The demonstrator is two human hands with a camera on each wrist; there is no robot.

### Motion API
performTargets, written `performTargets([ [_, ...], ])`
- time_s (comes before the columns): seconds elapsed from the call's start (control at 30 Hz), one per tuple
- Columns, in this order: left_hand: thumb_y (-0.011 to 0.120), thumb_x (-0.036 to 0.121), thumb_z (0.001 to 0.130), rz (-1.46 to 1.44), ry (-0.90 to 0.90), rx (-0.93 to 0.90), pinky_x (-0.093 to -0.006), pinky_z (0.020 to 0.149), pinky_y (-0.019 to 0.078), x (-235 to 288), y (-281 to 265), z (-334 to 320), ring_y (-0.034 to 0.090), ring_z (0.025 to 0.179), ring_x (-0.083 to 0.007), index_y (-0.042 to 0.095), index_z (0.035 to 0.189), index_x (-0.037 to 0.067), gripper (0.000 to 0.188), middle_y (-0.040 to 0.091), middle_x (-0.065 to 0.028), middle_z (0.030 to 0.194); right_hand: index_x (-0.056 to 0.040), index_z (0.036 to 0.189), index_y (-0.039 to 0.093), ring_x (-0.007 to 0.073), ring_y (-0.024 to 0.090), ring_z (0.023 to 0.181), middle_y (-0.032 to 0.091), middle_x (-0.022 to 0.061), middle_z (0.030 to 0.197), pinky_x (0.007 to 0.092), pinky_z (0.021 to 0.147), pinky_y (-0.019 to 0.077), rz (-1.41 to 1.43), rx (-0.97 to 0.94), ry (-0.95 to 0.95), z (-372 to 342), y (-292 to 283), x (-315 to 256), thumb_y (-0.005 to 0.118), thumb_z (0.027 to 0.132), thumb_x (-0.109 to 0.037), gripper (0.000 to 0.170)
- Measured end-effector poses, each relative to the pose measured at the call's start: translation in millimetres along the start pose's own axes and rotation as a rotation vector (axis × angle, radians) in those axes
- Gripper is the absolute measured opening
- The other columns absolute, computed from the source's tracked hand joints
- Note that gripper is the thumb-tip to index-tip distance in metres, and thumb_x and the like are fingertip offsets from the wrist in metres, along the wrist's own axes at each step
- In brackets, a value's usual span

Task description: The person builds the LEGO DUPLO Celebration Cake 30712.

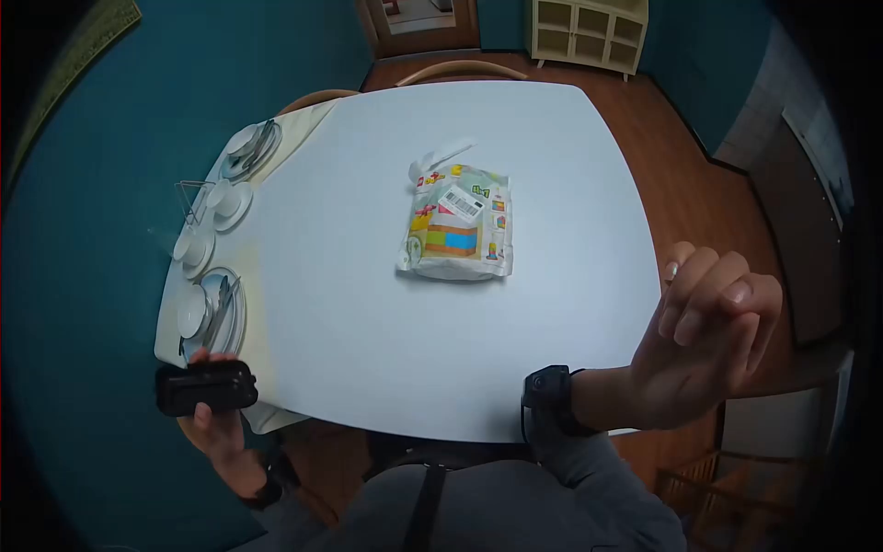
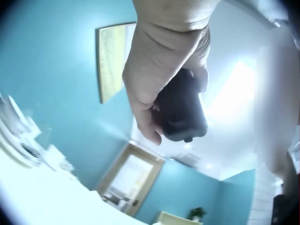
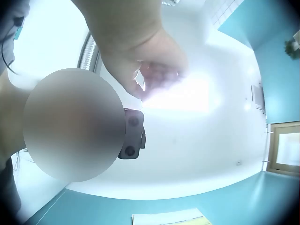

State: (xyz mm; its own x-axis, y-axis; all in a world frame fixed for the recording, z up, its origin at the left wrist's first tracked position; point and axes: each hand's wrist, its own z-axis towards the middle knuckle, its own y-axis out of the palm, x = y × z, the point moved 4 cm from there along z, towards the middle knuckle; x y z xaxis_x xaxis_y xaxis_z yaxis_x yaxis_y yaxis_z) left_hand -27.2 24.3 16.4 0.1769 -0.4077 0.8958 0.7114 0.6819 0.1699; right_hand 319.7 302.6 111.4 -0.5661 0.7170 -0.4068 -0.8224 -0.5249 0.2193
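Note:
My left hand [image 1: 219,436] grips a black rounded device [image 1: 206,387] over the table's near left corner, thumb on the near side and fingers on the far side. In the left wrist view the black device [image 2: 182,110] hangs below the palm, its far end free. My right hand [image 1: 706,345] is raised beyond the table's right edge, fingers loosely curled, with nothing visible in it. The right wrist view shows this hand [image 3: 145,61] against a bright ceiling light. A white plastic package [image 1: 456,227] printed with colourful blocks and bearing a barcode label lies mid-table, away from both hands.
Along the left side of the white table [image 1: 331,304], place settings stand on a cream cloth: plates [image 1: 241,322], white bowls [image 1: 193,310] and cutlery. Chairs [image 1: 460,69] stand at the far edge. A pale shelf cabinet [image 1: 589,35] is by the back wall.

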Motion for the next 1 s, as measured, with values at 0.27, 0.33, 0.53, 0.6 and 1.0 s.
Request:
performTargets([
  [0.27, 0.058, 0.057, 0.086, 0.081, -1.127, 0.561, -0.0353, 0.061, 0.0512, -71.7, -85.0, -188.9, 0.060, 0.065, -0.0211, 0.057, 0.099, 0.010, 0.049, 0.058, -0.0066, 0.072, -0.0042, 0.101, 0.054, 0.0057, 0.037, 0.050, 0.046, -0.0004, 0.059, 0.0277, 0.065, 0.0353, 0.044, 0.181, 0.006, 2.6, -24.2, 10.3, 0.042, 0.100, -0.021, 0.021],
  [0.33, 0.064, 0.054, 0.083, 0.132, -1.407, 0.544, -0.0348, 0.065, 0.0480, -103.3, -115.1, -245.6, 0.057, 0.068, -0.0200, 0.057, 0.101, 0.010, 0.048, 0.058, -0.0068, 0.080, -0.0044, 0.101, 0.054, 0.0056, 0.037, 0.049, 0.046, -0.0008, 0.058, 0.0276, 0.064, 0.0349, 0.038, 0.159, 0.016, 4.1, -16.9, 14.2, 0.042, 0.100, -0.022, 0.021],
  [0.53, 0.063, 0.047, 0.084, 0.394, -1.889, 0.184, -0.0343, 0.061, 0.0479, -108.4, -86.8, -333.2, 0.057, 0.070, -0.0205, 0.058, 0.102, 0.008, 0.043, 0.057, -0.0070, 0.080, -0.0065, 0.099, 0.050, 0.0064, 0.036, 0.048, 0.046, -0.0017, 0.057, 0.0279, 0.063, 0.0347, 0.074, 0.093, 0.006, 8.1, -15.8, 2.7, 0.041, 0.100, -0.023, 0.019],
  [0.6, 0.061, 0.045, 0.085, 0.403, -1.897, 0.118, -0.0334, 0.062, 0.0472, -111.4, -79.6, -341.5, 0.055, 0.068, -0.0199, 0.058, 0.102, 0.008, 0.041, 0.056, -0.0064, 0.078, -0.0072, 0.099, 0.049, 0.0072, 0.038, 0.049, 0.045, -0.0015, 0.056, 0.0288, 0.065, 0.0356, 0.186, 0.128, -0.004, 6.5, -19.0, 0.4, 0.040, 0.100, -0.023, 0.018],
  [1.0, 0.054, 0.034, 0.089, 0.125, -1.247, -0.538, -0.0282, 0.065, 0.0429, -83.3, 93.1, -184.2, 0.047, 0.061, -0.0168, 0.057, 0.103, 0.007, 0.031, 0.048, -0.0031, 0.067, -0.0022, 0.098, 0.057, 0.0086, 0.038, 0.053, 0.041, -0.0015, 0.057, 0.0329, 0.073, 0.0382, 0.299, 0.230, 0.007, 8.6, -50.7, 4.8, 0.037, 0.099, -0.011, 0.022],
])
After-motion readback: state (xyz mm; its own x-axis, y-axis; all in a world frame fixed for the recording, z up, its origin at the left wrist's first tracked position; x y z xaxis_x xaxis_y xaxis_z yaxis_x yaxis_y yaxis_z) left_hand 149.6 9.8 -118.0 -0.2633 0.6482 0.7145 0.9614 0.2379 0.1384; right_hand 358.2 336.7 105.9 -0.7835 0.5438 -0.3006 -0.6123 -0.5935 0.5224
